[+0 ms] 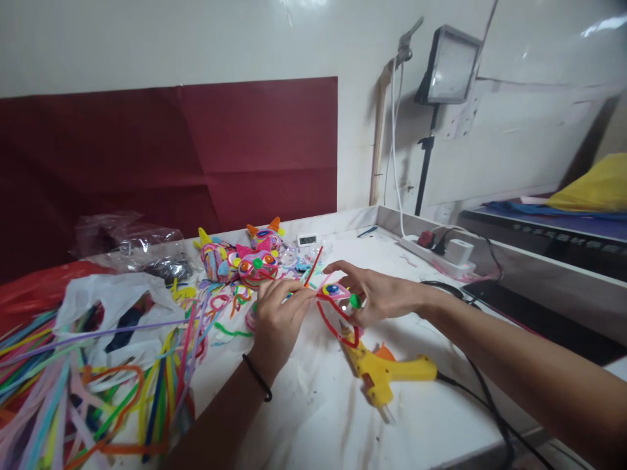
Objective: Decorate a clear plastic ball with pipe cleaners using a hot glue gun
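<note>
— Head view: what do the hands hold?

— The left hand (277, 320) and right hand (375, 295) together pinch a pipe-cleaner face (337, 307) with a green nose, fingers closed narrowly on its red wire, above the white table (431, 431).

— Nearby?

— A yellow glue gun (386, 373) lies just below it; finished faces (245, 258) sit behind, loose pipe cleaners (73, 391) far left.

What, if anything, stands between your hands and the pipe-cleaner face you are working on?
Nothing visible does: the left hand and right hand both already hold the face above the table; the glue gun lies below, apart.
</note>
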A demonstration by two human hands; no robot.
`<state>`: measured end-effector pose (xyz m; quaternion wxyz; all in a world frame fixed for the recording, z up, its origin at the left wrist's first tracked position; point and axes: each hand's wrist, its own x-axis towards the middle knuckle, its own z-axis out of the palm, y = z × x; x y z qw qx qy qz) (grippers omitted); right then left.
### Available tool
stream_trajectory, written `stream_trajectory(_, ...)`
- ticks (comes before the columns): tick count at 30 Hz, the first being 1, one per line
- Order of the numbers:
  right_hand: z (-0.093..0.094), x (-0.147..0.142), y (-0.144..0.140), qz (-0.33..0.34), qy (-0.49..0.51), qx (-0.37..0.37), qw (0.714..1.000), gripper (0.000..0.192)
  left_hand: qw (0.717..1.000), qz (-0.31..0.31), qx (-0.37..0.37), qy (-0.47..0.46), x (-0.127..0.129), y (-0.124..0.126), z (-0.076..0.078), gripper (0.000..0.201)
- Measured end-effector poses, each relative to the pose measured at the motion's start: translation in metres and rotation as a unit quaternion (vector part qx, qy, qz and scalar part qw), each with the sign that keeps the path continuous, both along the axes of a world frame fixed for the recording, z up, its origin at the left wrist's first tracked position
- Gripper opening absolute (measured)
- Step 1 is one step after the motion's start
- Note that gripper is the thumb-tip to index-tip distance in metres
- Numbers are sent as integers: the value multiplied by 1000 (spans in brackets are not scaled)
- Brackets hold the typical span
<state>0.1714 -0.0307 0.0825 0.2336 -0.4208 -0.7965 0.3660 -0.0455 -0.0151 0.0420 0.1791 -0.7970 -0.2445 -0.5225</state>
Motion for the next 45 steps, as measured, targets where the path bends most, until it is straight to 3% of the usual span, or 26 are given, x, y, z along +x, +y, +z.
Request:
stream_trajectory(10,0,2,1,3,-4,-8,1000,77,999,-50,-15,10,-1,2,1,11)
stream_trajectory(17,-1,2,2,9,-6,-11,1000,77,992,-117,-45,6,-1,2,1,10)
stream_trajectory(26,-4,6,4,22,1,2,1000,73,988,-144,-56,14,-2,7,-4,15)
stream_trajectory(36,-5,8,9,43,23,-35,998,72,982,-178,-58,12,-3,11,-2,16)
stream_trajectory(45,-3,6,10,39,42,-73,996,72,969,-208,-131,-6,-3,12,-4,17)
